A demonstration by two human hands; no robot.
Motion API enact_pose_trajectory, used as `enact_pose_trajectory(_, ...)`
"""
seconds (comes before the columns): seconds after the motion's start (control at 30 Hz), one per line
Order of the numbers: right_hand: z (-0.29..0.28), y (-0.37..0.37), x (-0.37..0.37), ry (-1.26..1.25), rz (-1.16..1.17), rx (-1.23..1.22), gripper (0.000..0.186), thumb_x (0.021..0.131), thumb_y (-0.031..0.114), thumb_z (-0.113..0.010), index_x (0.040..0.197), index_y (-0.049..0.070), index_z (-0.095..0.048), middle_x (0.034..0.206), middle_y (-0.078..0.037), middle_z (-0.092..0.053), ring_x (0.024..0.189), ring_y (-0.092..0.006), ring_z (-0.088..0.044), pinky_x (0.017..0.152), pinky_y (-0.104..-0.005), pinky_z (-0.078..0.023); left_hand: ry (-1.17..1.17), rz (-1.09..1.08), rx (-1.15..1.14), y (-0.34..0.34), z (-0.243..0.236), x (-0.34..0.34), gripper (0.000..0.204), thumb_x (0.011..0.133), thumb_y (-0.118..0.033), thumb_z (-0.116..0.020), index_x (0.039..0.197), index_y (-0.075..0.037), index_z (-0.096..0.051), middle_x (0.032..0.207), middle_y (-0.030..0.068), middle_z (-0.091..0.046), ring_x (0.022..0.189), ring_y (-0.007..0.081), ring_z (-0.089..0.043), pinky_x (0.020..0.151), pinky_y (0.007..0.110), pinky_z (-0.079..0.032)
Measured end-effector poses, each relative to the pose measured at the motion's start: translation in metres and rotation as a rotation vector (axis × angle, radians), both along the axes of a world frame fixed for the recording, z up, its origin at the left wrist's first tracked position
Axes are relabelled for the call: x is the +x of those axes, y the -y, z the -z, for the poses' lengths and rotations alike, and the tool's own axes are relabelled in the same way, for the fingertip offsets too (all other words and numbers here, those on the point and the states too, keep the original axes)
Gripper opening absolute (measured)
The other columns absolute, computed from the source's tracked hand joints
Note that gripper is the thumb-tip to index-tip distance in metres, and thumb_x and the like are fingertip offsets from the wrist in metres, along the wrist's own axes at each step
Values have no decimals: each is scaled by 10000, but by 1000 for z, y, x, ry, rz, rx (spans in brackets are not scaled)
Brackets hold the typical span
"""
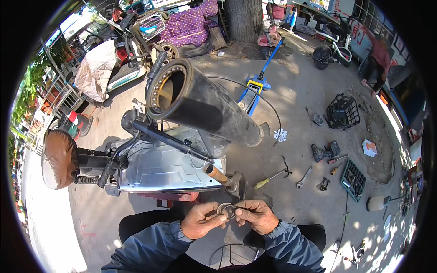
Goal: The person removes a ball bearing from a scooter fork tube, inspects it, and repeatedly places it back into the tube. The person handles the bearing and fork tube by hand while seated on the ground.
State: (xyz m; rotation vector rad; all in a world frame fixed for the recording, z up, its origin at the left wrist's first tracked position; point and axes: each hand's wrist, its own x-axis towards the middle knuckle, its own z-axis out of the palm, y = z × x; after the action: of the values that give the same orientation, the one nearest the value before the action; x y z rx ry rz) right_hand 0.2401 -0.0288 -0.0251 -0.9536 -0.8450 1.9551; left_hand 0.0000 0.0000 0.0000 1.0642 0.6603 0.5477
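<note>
My left hand (202, 220) and my right hand (257, 216) meet at the lower middle, both closed on a small round metal ring (223, 208); a darker part sits at the ring's right, its detail too small to tell. Just beyond them a bare steering stem (219, 176) with a rusty orange upper section stands tilted on a scooter. Its silver footboard (159, 170) stretches left to a brown seat (59, 159). Above, a large black front body tube (214, 109) leans up, with a ring of bearing balls (160, 89) at its open end.
Tools lie on the ground at right: a drill (323, 151), wrench (304, 177), hook tool (268, 179), socket case (353, 179) and black crate (343, 113). A blue floor jack (256, 91) stands behind the scooter. A person (378, 61) is at upper right; parked scooters (109, 73) line the back.
</note>
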Motion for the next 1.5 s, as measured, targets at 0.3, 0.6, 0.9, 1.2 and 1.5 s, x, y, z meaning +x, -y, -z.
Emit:
enact_pose_trajectory(0.3, -25, 12, -4, -195, -28, 7, 262, 1002, 206, -670, 1066, -48, -679, 831, -77, -650, 722, -138, -567, 661, -287, -469, 147, 82, -52, 2, -14, -1, 181, 1021, -175, -645, 1076, -4, -618, 991, 60, -647, 916, 149, -630, 824, 296, -513)
enact_pose_trajectory(0.6, -29, 8, -14, -187, 27, 64, 209, 986, 182, -692, 991, -27, -676, 765, -76, -644, 670, -152, -578, 620, -288, -469, 93, 16, -32, 0, -16, -5, 172, 1021, -170, -646, 1069, -7, -621, 943, 46, -648, 879, 136, -626, 805, 288, -501)
enact_pose_trajectory(0.9, -33, 0, -25, -148, 43, 146, 244, 981, 230, -705, 942, -11, -696, 757, -56, -651, 664, -139, -587, 616, -286, -488, 214, -21, 27, -2, -16, -16, 144, 998, -102, -662, 1095, 4, -646, 988, 43, -655, 859, 141, -642, 779, 291, -526)
enact_pose_trajectory(1.2, -35, 6, -20, -201, 61, 143, 293, 978, 207, -693, 1073, -70, -685, 802, -115, -683, 678, -186, -607, 611, -319, -495, 277, 23, 44, -2, -17, -13, 162, 987, -77, -668, 1122, 12, -654, 1017, 69, -669, 879, 163, -658, 800, 310, -546)
enact_pose_trajectory(1.5, -34, 5, -19, -156, 61, 152, 263, 990, 213, -687, 1017, -49, -703, 803, -103, -684, 687, -164, -615, 623, -300, -507, 238, 32, 76, -2, -18, -13, 169, 968, -40, -682, 1122, 28, -668, 990, 82, -674, 884, 168, -657, 782, 309, -542)
